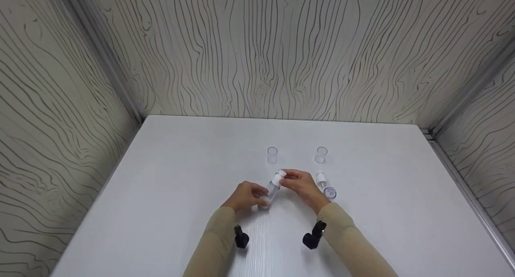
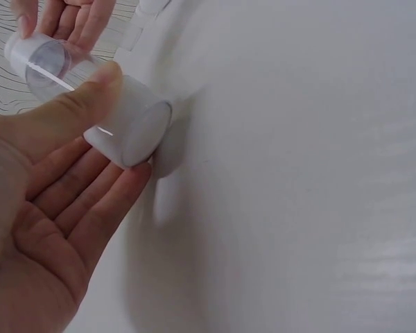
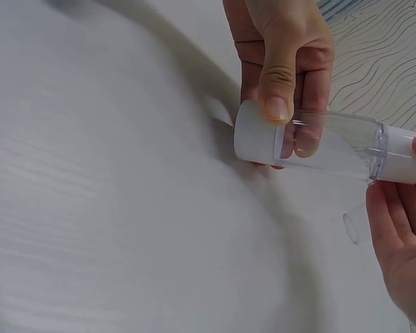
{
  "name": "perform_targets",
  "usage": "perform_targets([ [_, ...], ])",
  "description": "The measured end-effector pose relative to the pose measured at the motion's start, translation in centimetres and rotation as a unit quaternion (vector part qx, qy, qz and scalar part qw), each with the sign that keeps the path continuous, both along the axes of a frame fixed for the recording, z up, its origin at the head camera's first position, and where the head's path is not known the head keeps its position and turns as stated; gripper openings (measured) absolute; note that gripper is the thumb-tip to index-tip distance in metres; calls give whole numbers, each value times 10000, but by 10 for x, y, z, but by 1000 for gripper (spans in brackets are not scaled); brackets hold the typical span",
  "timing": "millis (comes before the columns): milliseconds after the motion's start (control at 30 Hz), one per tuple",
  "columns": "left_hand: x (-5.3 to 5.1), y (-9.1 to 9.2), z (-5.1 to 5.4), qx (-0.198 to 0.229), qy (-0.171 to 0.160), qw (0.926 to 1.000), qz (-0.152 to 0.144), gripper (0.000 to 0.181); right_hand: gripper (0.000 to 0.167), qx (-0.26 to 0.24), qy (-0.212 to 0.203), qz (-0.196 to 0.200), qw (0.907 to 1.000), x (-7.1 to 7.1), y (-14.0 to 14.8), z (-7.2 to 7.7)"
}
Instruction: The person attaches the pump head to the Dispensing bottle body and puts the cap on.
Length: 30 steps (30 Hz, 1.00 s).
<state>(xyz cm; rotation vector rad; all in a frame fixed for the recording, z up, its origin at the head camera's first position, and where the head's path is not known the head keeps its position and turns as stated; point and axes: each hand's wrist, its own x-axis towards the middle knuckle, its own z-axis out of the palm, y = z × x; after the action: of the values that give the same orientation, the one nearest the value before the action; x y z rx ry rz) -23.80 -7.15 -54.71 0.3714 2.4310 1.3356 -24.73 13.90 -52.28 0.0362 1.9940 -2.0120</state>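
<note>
We see the left hand [image 1: 247, 196] gripping the base of one small bottle [image 3: 333, 142], thumb on one side and fingers on the other, while the right hand [image 1: 299, 183] pinches the white collar [image 3: 400, 154] at its top. The bottle sits between the two hands, over the middle of the desk [image 1: 181, 160], tilted with its base near and left, its collar far and right. Its body is a smooth, clear cylinder, glossy with reflections, and its base is an opaque white. Just right of the right hand we find one white pump piece [image 1: 321, 178] and, nearer, one clear round piece [image 1: 330, 193]; we cannot tell whether they touch. Farther off stand two transparent, cup-like caps [image 1: 272, 155], well apart, left and right. Beyond the white desk we see pale walls [image 1: 257, 51] patterned with dark, wavy wood-grain lines.
</note>
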Motion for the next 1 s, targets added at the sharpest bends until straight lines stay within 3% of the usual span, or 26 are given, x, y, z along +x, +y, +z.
perform_targets([
  [367,2,-1,0,85,124,9998,-90,36,45,299,-58,-568,9979,3,-8,1],
  [667,4,3,2,38,-244,9995,172,37,42,452,-68,-853,9953,5,-12,0],
  [1000,2,0,-1,74,-61,9999,104,37,43,509,-123,-855,9950,3,-15,-5],
])
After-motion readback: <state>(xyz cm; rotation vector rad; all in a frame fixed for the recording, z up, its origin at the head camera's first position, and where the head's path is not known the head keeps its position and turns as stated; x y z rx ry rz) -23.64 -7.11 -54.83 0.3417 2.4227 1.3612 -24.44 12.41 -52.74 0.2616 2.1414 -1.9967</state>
